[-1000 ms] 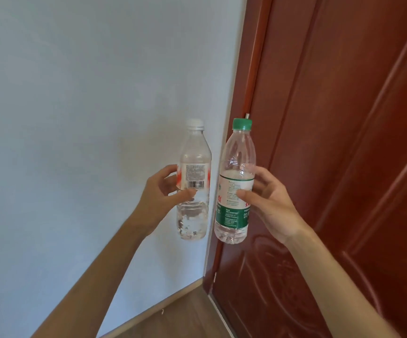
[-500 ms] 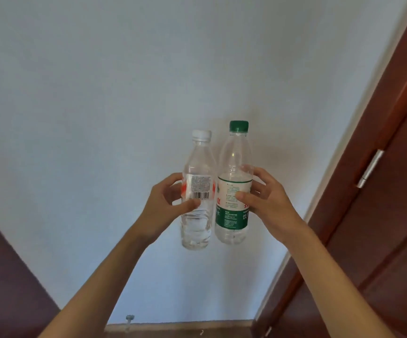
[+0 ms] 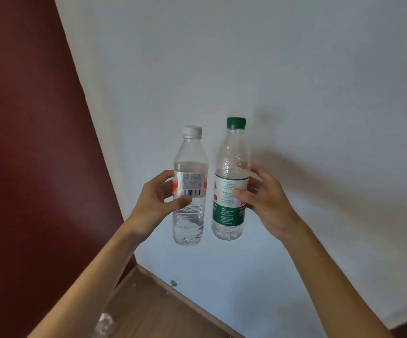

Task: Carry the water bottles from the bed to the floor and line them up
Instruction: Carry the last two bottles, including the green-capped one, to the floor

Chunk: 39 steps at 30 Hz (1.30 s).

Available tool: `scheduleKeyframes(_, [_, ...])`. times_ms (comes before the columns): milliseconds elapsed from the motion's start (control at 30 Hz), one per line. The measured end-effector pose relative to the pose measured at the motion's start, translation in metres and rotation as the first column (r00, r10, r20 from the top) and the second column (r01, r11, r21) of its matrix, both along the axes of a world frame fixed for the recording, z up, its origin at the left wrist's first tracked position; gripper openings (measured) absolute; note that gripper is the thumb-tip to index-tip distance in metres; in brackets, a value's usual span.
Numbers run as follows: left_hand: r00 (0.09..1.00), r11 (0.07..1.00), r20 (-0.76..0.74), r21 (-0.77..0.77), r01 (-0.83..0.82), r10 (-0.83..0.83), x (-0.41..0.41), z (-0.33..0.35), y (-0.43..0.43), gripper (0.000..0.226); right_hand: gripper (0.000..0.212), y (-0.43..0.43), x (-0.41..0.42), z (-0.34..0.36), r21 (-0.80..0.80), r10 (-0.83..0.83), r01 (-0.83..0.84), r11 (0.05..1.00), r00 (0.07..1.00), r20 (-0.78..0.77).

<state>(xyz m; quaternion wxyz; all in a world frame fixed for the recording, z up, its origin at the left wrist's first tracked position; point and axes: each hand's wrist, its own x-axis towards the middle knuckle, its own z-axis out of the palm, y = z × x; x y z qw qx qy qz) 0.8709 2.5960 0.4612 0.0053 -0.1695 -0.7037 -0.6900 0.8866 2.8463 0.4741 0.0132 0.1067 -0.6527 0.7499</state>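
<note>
I hold two clear plastic water bottles upright in front of me, side by side with a small gap. My left hand grips the white-capped bottle with the red and white label, thumb across its front. My right hand grips the green-capped bottle with the green and white label. Both bottles hang in the air in front of a white wall, well above the floor. The bed is out of sight.
A dark red panel fills the left side. A wooden floor with a baseboard runs along the bottom. A small metal door stopper stands by the baseboard. Something clear and crinkled lies at the bottom left.
The view has swung left: the red door on the right is gone and the dark red panel now fills the left. Both hands keep their bottles, now slightly farther apart.
</note>
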Motion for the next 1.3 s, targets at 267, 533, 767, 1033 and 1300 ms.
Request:
scheduleKeyframes(267, [0.984,0.984,-0.001,0.004,-0.176,0.176,0.005,0.0,-0.047,0.059,0.066,-0.052,-0.038,-0.01,0.045,0.184,-0.185,0.982,0.983,0.026])
scheduleKeyframes(533, [0.971,0.97,0.015,0.049,-0.237,0.237,-0.02,-0.016,-0.082,0.06,0.065,-0.082,-0.076,-0.011,0.097,0.234,-0.236,0.967,0.972,0.029])
scheduleKeyframes(767, [0.959,0.959,0.037,0.03,-0.281,0.28,-0.059,-0.026,-0.122,0.058,0.066,-0.123,-0.119,-0.017,0.121,0.25,-0.255,0.959,0.967,0.055])
scheduleKeyframes(1033, [0.93,0.934,0.094,-0.01,-0.357,0.356,-0.092,-0.041,-0.188,0.048,0.062,-0.197,-0.162,-0.025,0.154,0.286,-0.293,0.944,0.956,0.07])
scheduleKeyframes(1300, [0.883,0.886,0.081,-0.001,-0.464,0.463,-0.082,-0.05,-0.246,0.058,0.069,-0.274,-0.192,-0.039,0.183,0.412,-0.423,0.887,0.906,0.098])
